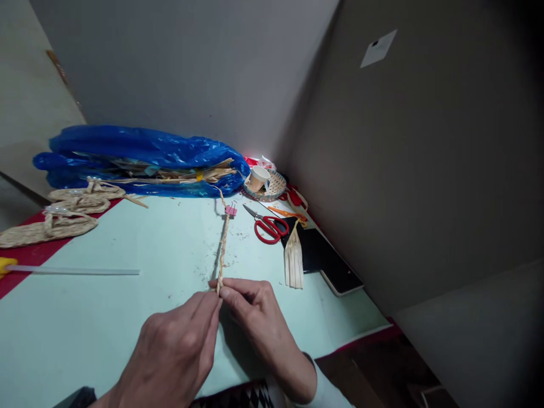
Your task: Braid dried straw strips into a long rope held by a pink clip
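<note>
A braid of pale dried straw runs away from me over the light green table cover. Near its far end sits a pink binder clip. My right hand pinches the braid's near end between thumb and index finger. Just left of it, my left hand has its fingers pressed together at the same end of the braid; its fingertips and any loose strands in them are mostly hidden.
Red-handled scissors, a flat straw bundle and a black phone-like device lie to the right. Behind are a blue plastic bag of straw and a basket with a cup. Woven sandals and a glue stick lie left.
</note>
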### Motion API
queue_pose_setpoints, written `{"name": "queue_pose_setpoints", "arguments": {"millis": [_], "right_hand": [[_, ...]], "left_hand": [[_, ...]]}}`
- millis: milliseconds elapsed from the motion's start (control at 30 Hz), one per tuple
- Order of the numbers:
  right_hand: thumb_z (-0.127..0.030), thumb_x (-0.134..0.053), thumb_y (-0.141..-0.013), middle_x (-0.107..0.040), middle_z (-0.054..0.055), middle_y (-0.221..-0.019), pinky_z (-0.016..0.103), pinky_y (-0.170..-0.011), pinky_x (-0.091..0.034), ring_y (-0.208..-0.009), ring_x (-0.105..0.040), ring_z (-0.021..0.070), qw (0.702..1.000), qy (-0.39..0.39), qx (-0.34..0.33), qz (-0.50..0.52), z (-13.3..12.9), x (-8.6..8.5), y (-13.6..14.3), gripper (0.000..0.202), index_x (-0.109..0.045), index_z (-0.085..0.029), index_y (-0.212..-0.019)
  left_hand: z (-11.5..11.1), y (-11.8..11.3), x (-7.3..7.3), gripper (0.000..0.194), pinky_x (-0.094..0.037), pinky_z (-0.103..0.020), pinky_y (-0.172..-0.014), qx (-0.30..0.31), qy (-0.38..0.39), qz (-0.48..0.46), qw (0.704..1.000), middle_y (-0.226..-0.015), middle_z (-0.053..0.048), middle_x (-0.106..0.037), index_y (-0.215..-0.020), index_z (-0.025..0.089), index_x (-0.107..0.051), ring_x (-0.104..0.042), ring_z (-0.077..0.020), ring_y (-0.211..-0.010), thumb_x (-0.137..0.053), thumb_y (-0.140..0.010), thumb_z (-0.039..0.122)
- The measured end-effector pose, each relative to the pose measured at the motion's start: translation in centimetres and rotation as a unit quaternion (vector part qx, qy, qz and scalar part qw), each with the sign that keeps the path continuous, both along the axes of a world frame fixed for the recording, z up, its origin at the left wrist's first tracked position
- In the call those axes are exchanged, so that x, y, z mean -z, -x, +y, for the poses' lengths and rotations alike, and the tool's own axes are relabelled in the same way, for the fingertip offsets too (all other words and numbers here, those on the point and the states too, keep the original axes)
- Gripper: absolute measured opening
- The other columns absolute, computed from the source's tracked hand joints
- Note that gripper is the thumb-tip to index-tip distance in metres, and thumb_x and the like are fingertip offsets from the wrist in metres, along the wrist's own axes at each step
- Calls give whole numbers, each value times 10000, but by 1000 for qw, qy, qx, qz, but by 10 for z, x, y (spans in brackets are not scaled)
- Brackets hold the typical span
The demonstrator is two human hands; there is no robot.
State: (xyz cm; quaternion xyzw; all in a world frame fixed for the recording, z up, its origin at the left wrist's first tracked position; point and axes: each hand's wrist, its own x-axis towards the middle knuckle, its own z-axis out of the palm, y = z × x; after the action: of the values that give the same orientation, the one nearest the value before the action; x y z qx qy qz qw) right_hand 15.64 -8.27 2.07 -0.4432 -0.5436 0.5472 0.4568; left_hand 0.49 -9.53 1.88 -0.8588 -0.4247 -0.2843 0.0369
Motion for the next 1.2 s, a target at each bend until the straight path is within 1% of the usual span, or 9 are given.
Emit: {"name": "queue_pose_setpoints", "arguments": {"millis": [267, 400, 533, 633, 700, 833, 933, 1100, 1200], "right_hand": [[-442, -702, -885, -755, 80, -844, 337, -935, -493, -963, -678, 237, 995, 54, -26, 77, 0, -3, -4, 322, -826, -154, -815], [-446, -690, -889, -740, 74, -767, 340, -917, -512, -981, -686, 250, 998, 44, -27, 44, 1, -3, -4, 341, -806, -147, -773], [-397, -630, -932, -717, 65, -749, 327, -944, -494, -1017, -667, 240, 999, 26, -25, 18, 1, -3, -4, 364, -741, -171, -669], [-434, -596, -965, -691, 50, -742, 316, -902, -495, -913, -644, 216, 999, 22, -38, 3, -1, -4, -5, 394, -716, -180, -688], [-449, -581, -981, -669, 38, -746, 311, -888, -496, -840, -621, 196, 998, 9, -59, 14, -1, -3, -7, 400, -707, -181, -712], [-393, -511, -1035, -648, 21, -750, 313, -889, -494, -765, -593, 168, 990, -42, -122, 64, 0, 1, -11, 384, -722, -176, -800], [-385, -494, -1049, -643, 13, -748, 290, -817, -492, -733, -574, 155, 988, -48, -139, 38, 1, 4, -13, 348, -716, -167, -893], [-297, -433, -1078, -689, 0, -763, 269, -794, -469, -748, -598, 151, 985, -56, -133, -96, -6, -1, -17, 234, -603, -165, -1170], [-295, -428, -1082, -689, 18, -828, 260, -729, -436, -765, -595, 158, 966, -63, -99, -229, -12, -10, -22, 184, -574, -184, -1100]], "left_hand": [[-12, 6, 39, 461, -575, -298, -571, 16, -140, 104, 984, -850, -127, -790, -1245, 71, -651, -769, -233, -701, -354, -899, 2], [-17, 14, 30, 392, -599, -293, -741, 58, -141, 91, 984, -1019, -161, -816, -1197, 100, -684, -792, -249, -906, -393, -939, 51], [-9, 25, 5, 244, -519, -312, -675, 0, 42, -80, 996, -762, -28, -744, -840, 248, -702, -709, -198, -672, -511, -992, 232], [13, 27, -10, 207, -500, -350, -759, -75, 237, -231, 941, -898, -40, -755, -884, 256, -706, -711, -248, -831, -601, -936, 426], [28, 22, -12, 246, -514, -345, -802, -22, 428, -322, 844, -954, -45, -768, -1020, 245, -687, -710, -260, -924, -669, -881, 448], [41, 6, -3, 275, -368, -238, -523, 73, 568, -425, 701, -600, 43, -612, -844, 205, -599, -504, -117, -535, -722, -806, 448], [37, 1, 3, 354, -171, -214, -440, 58, 589, -433, 680, -544, 72, -575, -816, 209, -544, -320, -55, -430, -761, -760, 483], [32, 6, 5, 389, -92, -216, -409, 23, 583, -416, 697, -522, 90, -576, -947, 201, -547, -233, -32, -366, -703, -816, 533], [32, 5, 2, 431, -80, -209, -389, -7, 590, -407, 697, -487, 134, -452, -809, 201, -558, -175, -23, -370, -730, -729, 588]]}}
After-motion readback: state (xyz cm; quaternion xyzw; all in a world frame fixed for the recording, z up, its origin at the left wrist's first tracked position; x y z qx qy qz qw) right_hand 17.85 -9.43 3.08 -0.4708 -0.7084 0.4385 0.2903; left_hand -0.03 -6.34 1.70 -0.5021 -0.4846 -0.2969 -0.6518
